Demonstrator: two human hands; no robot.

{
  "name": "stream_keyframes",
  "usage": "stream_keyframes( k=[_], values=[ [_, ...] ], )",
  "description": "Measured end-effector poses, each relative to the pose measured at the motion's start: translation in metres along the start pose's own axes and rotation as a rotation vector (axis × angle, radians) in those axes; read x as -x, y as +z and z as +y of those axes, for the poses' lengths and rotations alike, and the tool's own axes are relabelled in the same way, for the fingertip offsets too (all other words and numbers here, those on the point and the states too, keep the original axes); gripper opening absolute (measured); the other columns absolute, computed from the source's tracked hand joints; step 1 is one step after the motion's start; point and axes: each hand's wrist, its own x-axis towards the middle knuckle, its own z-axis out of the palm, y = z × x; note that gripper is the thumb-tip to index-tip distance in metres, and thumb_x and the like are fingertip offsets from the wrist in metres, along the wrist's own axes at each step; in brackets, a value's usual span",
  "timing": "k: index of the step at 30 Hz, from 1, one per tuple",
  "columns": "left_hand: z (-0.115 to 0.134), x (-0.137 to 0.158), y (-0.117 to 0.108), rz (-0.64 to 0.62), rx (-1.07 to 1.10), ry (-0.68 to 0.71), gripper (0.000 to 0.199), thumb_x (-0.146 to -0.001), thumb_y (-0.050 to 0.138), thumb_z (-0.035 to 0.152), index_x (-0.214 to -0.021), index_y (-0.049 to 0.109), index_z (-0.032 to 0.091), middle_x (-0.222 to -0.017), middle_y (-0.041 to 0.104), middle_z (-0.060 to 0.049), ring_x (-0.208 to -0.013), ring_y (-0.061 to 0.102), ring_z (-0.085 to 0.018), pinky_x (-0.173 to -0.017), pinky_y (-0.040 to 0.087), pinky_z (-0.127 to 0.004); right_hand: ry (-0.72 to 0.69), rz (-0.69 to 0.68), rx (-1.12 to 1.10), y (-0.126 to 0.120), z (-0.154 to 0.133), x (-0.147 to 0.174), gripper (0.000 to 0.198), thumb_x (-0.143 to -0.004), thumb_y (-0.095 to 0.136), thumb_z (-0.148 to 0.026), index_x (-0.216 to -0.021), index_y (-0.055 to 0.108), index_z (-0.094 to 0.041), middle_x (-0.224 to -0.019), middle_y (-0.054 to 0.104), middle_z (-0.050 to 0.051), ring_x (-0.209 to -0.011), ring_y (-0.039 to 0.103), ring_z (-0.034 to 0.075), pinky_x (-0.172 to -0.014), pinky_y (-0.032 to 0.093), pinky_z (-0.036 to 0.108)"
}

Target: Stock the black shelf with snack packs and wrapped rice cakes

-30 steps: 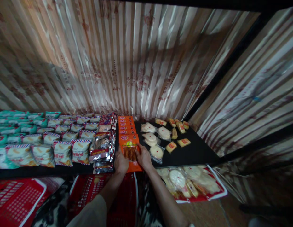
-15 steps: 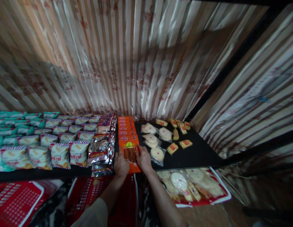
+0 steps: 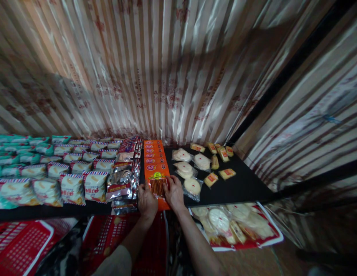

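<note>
Pale, plain sleeve (image 3: 117, 261); bare forearms (image 3: 193, 238).

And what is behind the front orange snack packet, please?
Behind the front orange snack packet, between the left hand and right hand, show the tops of more orange packets; their lower parts are covered.

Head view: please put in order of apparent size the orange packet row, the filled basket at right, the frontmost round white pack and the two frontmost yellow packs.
1. Filled basket
2. Orange packet row
3. Round white pack
4. Right yellow pack and left yellow pack: they look alike, so not ranked.
</note>
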Motion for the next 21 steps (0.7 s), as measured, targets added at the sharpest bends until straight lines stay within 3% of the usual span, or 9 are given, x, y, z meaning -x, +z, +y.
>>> stream_keyframes(
  k=[5,9,16,21],
  values=[
    [-0.003,0.005,0.005,0.117,-0.114,0.191,0.047,-0.080,0.044,0.009,-0.126,0.048,0.010,-0.124,0.050,-0.015,-0.113,0.046,-0.027,-0.094,0.041,-0.039,-0.015,-0.006,0.030,0.000,0.001,0.001,0.037,-0.085,0.042,-0.025,-0.115,0.059,-0.013,-0.119,0.053,0.014,-0.107,0.048,0.024,-0.093,0.041,0.034],
    [-0.006,0.006,0.015,0.120,-0.117,0.338,0.046,-0.081,0.039,0.006,-0.126,0.049,0.009,-0.129,0.051,-0.015,-0.120,0.042,-0.026,-0.098,0.039,-0.037,-0.022,-0.006,0.049,0.000,0.001,0.001,0.037,-0.085,0.042,-0.026,-0.115,0.059,-0.014,-0.121,0.054,0.013,-0.109,0.047,0.024,-0.094,0.040,0.035],
    [-0.007,0.002,0.018,0.049,-0.115,0.332,0.048,-0.082,0.033,0.005,-0.127,0.048,0.007,-0.130,0.051,-0.016,-0.121,0.044,-0.025,-0.101,0.038,-0.037,-0.012,-0.026,0.063,0.000,-0.001,0.001,0.037,-0.086,0.040,-0.025,-0.115,0.059,-0.012,-0.121,0.056,0.014,-0.109,0.045,0.025,-0.096,0.037,0.036],
    [-0.007,0.007,0.014,0.002,-0.100,0.322,0.049,-0.081,0.034,0.005,-0.128,0.047,0.006,-0.137,0.044,-0.016,-0.130,0.035,-0.025,-0.107,0.033,-0.037,-0.039,-0.001,0.059,0.004,0.002,0.003,0.038,-0.087,0.038,-0.026,-0.116,0.058,-0.011,-0.123,0.054,0.014,-0.108,0.045,0.024,-0.096,0.037,0.038]
  ],
)
